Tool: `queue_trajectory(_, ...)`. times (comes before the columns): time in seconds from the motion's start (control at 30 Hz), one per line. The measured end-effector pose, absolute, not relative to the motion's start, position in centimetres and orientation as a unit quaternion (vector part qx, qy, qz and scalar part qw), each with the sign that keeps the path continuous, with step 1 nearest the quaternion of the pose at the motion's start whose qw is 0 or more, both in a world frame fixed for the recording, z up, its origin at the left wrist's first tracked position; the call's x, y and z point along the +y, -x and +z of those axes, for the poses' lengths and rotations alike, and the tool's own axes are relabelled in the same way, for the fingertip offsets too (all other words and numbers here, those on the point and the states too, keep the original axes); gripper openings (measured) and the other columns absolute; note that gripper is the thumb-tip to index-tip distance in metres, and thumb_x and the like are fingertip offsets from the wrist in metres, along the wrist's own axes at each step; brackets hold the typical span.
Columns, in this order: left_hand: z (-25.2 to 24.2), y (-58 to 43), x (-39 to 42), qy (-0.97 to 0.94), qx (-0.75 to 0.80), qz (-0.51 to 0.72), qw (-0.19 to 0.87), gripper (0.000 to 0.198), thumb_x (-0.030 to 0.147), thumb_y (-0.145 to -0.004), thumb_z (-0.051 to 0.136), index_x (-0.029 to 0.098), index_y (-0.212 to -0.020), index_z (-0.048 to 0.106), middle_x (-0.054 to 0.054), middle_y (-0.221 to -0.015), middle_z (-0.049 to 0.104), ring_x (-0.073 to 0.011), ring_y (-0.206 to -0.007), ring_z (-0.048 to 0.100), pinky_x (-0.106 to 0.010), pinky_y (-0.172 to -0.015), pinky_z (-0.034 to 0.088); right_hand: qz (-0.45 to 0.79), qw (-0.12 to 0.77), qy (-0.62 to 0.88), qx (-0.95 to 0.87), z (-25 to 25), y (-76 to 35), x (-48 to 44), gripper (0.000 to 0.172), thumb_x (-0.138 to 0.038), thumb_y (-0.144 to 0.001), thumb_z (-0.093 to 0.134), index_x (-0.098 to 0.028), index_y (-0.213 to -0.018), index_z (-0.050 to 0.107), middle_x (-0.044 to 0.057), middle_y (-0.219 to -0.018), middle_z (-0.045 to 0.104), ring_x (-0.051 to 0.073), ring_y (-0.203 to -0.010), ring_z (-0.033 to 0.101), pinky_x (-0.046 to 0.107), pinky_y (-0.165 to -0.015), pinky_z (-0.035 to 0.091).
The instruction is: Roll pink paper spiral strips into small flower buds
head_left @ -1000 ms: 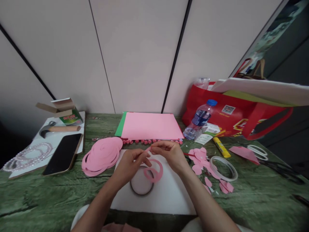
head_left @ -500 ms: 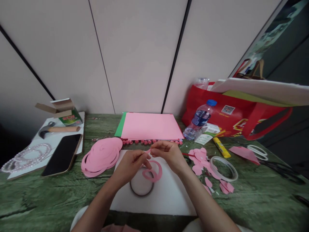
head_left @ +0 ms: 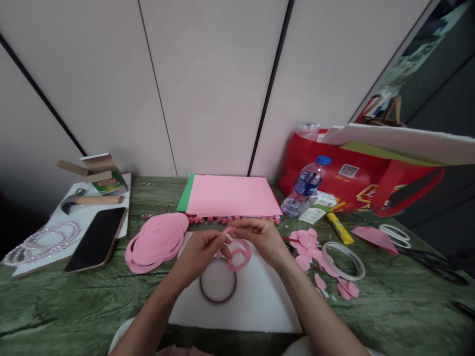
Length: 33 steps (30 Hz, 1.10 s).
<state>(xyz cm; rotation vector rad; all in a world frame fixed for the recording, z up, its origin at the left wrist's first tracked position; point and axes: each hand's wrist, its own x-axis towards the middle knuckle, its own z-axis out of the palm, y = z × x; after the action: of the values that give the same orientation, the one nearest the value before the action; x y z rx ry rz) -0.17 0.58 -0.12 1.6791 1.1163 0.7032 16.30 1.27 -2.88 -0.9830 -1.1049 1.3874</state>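
Observation:
Between my hands a curled pink paper strip [head_left: 245,257] hangs in loops above a white board [head_left: 260,301]. My left hand [head_left: 210,247] is closed, pinching the strip between thumb and fingers. Just to its right, my right hand [head_left: 260,237] is closed on the strip's upper end. Beneath them a thin dark ring [head_left: 234,287], perhaps a tape roll, lies flat on the board. A pile of pink paper spirals [head_left: 159,237] rests left of my left hand. Several pink paper petals [head_left: 308,242] are scattered to the right of my right hand.
Pink sheets [head_left: 233,193] lie at the back. At right are a bottle [head_left: 306,185], red bag [head_left: 341,173], glue stick [head_left: 340,228], tape roll [head_left: 359,269] and scissors [head_left: 432,259]. A hammer [head_left: 96,200], phone [head_left: 97,240] and bead strings [head_left: 40,242] are at left.
The hanging loops of the pink strip have shifted slightly up and right, uncovering more of the dark ring. Both hands stay nearly in place, still pinching the strip.

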Motion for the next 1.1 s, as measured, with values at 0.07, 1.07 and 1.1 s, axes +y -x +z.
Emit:
queue_trajectory(0.07, -0.14, 0.25, 0.56, -0.691, 0.456, 0.287, 0.482, 0.029, 0.029, -0.08, 0.042, 0.015, -0.067, 0.064, -0.003, -0.065, 0.069, -0.015, -0.061, 0.056, -0.024, -0.062, 0.041, 0.578, 0.527, 0.412, -0.467, -2.94, -16.3, 1.29, 0.022, -0.029, -0.058, 0.072, -0.018, -0.077, 0.07, 0.004, -0.075, 0.071, 0.017, -0.068, 0.065, 0.031, -0.069, 0.051)
queue_trajectory(1.07, -0.11, 0.4, 0.65, -0.702, 0.456, 0.276, 0.473, 0.03, 0.03, -0.079, 0.043, 0.016, -0.063, 0.063, -0.003, -0.063, 0.069, -0.0153, -0.061, 0.055, -0.025, -0.061, 0.041, 0.579, 0.516, 0.409, -0.48, -3.02, -16.36, 1.35, 0.02, -0.029, -0.058, 0.072, -0.019, -0.075, 0.071, 0.004, -0.072, 0.071, 0.017, -0.065, 0.064, 0.032, -0.067, 0.051)
queue_trajectory(1.1, -0.06, 0.38, 0.64, -0.702, 0.456, 0.277, 0.472, 0.03, 0.03, -0.079, 0.043, 0.016, -0.062, 0.063, -0.003, -0.062, 0.068, -0.0153, -0.06, 0.055, -0.025, -0.061, 0.041, 0.581, 0.519, 0.408, -0.477, -3.03, -16.35, 1.34, 0.019, -0.029, -0.058, 0.072, -0.019, -0.074, 0.071, 0.004, -0.071, 0.071, 0.016, -0.064, 0.064, 0.031, -0.066, 0.051)
